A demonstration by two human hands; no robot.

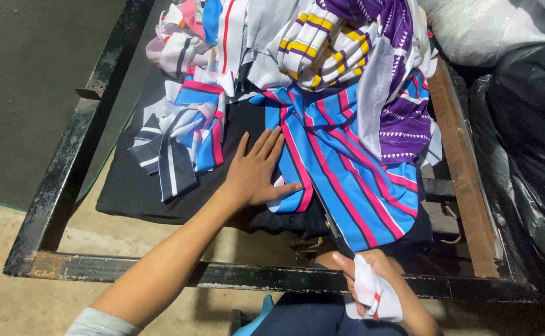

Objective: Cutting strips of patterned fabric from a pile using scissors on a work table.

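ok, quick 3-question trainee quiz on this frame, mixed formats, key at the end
1. True or false: the left hand lies flat, palm down, on the blue and pink striped fabric.
2. What does the right hand hold?
A. scissors
B. a bunched white cloth piece
C. nothing
3. Fill in: the fabric pile sits on a dark cloth within a black metal ____.

Key: 1 true; 2 B, the white cloth piece; 3 frame.

A black plastic bag bulges at right; a white sack lies above it.
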